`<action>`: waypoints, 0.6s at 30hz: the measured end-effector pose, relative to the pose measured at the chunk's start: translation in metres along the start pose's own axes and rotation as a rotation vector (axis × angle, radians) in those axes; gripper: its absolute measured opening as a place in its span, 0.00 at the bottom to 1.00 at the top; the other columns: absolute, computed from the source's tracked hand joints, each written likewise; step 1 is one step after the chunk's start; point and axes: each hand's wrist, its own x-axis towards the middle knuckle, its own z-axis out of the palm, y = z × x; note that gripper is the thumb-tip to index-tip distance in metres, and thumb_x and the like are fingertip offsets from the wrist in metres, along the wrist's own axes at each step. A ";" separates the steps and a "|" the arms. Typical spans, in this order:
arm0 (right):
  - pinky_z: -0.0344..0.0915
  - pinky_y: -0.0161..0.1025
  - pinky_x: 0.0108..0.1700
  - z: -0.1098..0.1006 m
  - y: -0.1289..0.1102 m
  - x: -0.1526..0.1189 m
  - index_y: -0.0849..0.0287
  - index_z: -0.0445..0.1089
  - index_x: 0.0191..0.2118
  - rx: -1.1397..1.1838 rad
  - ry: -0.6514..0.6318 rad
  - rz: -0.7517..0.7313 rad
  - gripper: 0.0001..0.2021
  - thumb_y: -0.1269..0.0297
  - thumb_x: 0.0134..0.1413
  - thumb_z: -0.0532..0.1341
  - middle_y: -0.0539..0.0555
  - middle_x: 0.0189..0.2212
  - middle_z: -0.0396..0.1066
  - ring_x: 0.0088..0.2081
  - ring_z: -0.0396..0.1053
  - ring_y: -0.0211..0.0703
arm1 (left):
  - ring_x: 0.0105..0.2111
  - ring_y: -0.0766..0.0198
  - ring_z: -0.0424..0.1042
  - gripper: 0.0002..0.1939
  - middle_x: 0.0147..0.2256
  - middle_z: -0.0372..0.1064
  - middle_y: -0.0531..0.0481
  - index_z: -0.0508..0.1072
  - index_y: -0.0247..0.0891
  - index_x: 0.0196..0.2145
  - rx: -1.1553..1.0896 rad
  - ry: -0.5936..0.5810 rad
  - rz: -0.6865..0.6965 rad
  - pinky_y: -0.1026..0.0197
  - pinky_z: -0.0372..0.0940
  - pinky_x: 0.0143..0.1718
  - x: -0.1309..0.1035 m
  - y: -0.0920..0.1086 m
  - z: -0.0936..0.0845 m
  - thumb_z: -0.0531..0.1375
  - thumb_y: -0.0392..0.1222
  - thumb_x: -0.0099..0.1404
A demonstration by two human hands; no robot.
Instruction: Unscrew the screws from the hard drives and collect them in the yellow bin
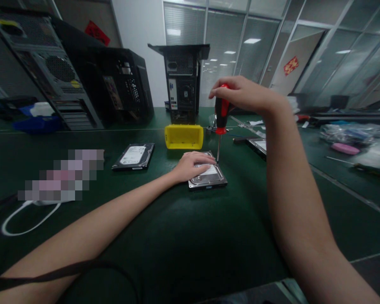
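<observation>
A silver and black hard drive lies on the green table in the middle. My left hand rests flat on its top, covering the left part and some of the label. Above the drive's right side, my right hand grips the handle of a red and black screwdriver from the top. The screwdriver stands nearly upright, its tip at the drive's right edge near my left fingertips. Just behind the drive sits a yellow bin. A second hard drive lies to the left.
Black computer cases stand along the back and left. Another drive lies partly behind my right forearm. Plastic bags and a pink object are at the right. A white cord loops at the left; a dark cable crosses my left forearm.
</observation>
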 end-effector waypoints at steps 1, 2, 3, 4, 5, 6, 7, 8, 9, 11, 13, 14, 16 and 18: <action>0.62 0.33 0.30 0.000 0.000 0.000 0.61 0.69 0.42 0.000 0.001 0.001 0.14 0.57 0.59 0.54 0.58 0.37 0.68 0.33 0.64 0.39 | 0.51 0.59 0.68 0.12 0.48 0.73 0.50 0.76 0.43 0.44 0.001 0.000 -0.003 0.49 0.59 0.55 0.000 0.000 0.000 0.56 0.41 0.64; 0.62 0.32 0.29 0.000 0.000 0.000 0.61 0.69 0.43 0.000 0.002 0.001 0.14 0.57 0.59 0.54 0.58 0.37 0.68 0.33 0.64 0.39 | 0.51 0.59 0.68 0.12 0.48 0.73 0.50 0.76 0.43 0.44 0.001 0.000 -0.005 0.48 0.59 0.55 0.000 0.000 0.000 0.56 0.41 0.64; 0.62 0.32 0.29 0.000 0.000 0.000 0.62 0.69 0.43 0.000 0.003 0.002 0.15 0.57 0.59 0.54 0.58 0.37 0.68 0.33 0.64 0.39 | 0.51 0.59 0.68 0.12 0.48 0.73 0.50 0.76 0.43 0.44 0.000 -0.001 -0.006 0.48 0.59 0.55 0.000 0.001 0.000 0.56 0.41 0.64; 0.62 0.32 0.29 0.000 0.000 0.001 0.62 0.69 0.43 -0.001 0.004 0.003 0.15 0.57 0.59 0.54 0.58 0.38 0.68 0.33 0.64 0.39 | 0.51 0.59 0.68 0.12 0.48 0.73 0.51 0.76 0.43 0.44 -0.001 -0.003 -0.007 0.48 0.59 0.55 0.000 0.001 0.000 0.56 0.41 0.64; 0.62 0.32 0.29 0.001 0.000 0.001 0.62 0.69 0.43 -0.002 0.004 0.004 0.15 0.57 0.59 0.54 0.58 0.38 0.68 0.33 0.64 0.39 | 0.52 0.59 0.68 0.12 0.48 0.73 0.51 0.76 0.44 0.44 -0.002 -0.005 -0.007 0.48 0.59 0.55 0.000 0.001 0.000 0.56 0.41 0.64; 0.62 0.32 0.29 0.001 0.000 0.001 0.62 0.69 0.43 -0.001 0.002 0.004 0.15 0.58 0.59 0.54 0.58 0.37 0.68 0.33 0.64 0.39 | 0.52 0.59 0.68 0.12 0.48 0.73 0.51 0.76 0.44 0.44 -0.003 -0.004 -0.006 0.48 0.59 0.55 0.000 0.001 0.000 0.56 0.41 0.64; 0.62 0.32 0.29 0.001 0.000 0.001 0.62 0.69 0.43 -0.001 0.002 0.003 0.15 0.58 0.59 0.54 0.58 0.37 0.68 0.33 0.64 0.38 | 0.51 0.60 0.68 0.12 0.48 0.73 0.51 0.76 0.44 0.44 -0.003 -0.004 -0.005 0.49 0.59 0.55 0.000 0.000 0.000 0.56 0.41 0.64; 0.62 0.32 0.29 0.001 0.000 0.001 0.62 0.69 0.43 -0.001 0.006 0.001 0.14 0.58 0.59 0.54 0.58 0.37 0.68 0.32 0.63 0.38 | 0.51 0.60 0.68 0.12 0.48 0.73 0.51 0.76 0.44 0.44 -0.003 -0.003 -0.005 0.49 0.59 0.55 0.000 0.000 0.000 0.56 0.41 0.64; 0.62 0.31 0.29 0.001 0.000 0.001 0.63 0.69 0.43 0.000 0.009 -0.001 0.14 0.58 0.59 0.54 0.57 0.37 0.68 0.32 0.63 0.38 | 0.51 0.59 0.68 0.12 0.48 0.73 0.51 0.76 0.44 0.43 -0.002 -0.003 -0.004 0.49 0.59 0.55 0.000 0.000 0.000 0.57 0.41 0.64; 0.61 0.31 0.29 0.002 -0.001 0.001 0.63 0.69 0.43 0.000 0.012 0.003 0.14 0.59 0.59 0.54 0.57 0.36 0.67 0.32 0.63 0.37 | 0.51 0.59 0.68 0.12 0.48 0.73 0.51 0.76 0.43 0.44 -0.002 -0.004 -0.007 0.50 0.59 0.56 0.000 0.000 -0.001 0.57 0.41 0.64; 0.61 0.31 0.30 0.002 -0.001 0.001 0.62 0.69 0.43 -0.001 0.007 0.010 0.14 0.58 0.59 0.54 0.56 0.36 0.67 0.32 0.63 0.36 | 0.51 0.60 0.68 0.12 0.48 0.73 0.51 0.76 0.44 0.44 -0.003 -0.008 -0.011 0.49 0.59 0.56 0.000 0.000 -0.001 0.57 0.41 0.64; 0.61 0.31 0.31 0.002 -0.002 0.001 0.62 0.69 0.43 -0.002 0.002 0.015 0.14 0.58 0.59 0.54 0.56 0.37 0.67 0.32 0.63 0.37 | 0.51 0.60 0.68 0.12 0.48 0.73 0.51 0.76 0.44 0.44 -0.004 -0.009 -0.013 0.49 0.59 0.56 0.000 0.001 -0.001 0.57 0.40 0.64; 0.61 0.32 0.31 0.002 -0.004 0.000 0.61 0.69 0.43 -0.004 -0.005 0.023 0.14 0.57 0.59 0.54 0.57 0.38 0.67 0.33 0.63 0.38 | 0.51 0.60 0.68 0.12 0.48 0.72 0.51 0.76 0.43 0.44 -0.005 -0.011 -0.013 0.49 0.59 0.56 0.000 0.001 -0.001 0.57 0.40 0.64; 0.62 0.32 0.32 0.002 -0.005 -0.001 0.61 0.68 0.42 -0.001 -0.010 0.029 0.14 0.56 0.58 0.54 0.58 0.40 0.67 0.35 0.64 0.40 | 0.52 0.60 0.68 0.12 0.49 0.72 0.51 0.76 0.44 0.44 -0.002 -0.012 -0.018 0.48 0.59 0.56 0.000 0.001 -0.001 0.57 0.40 0.64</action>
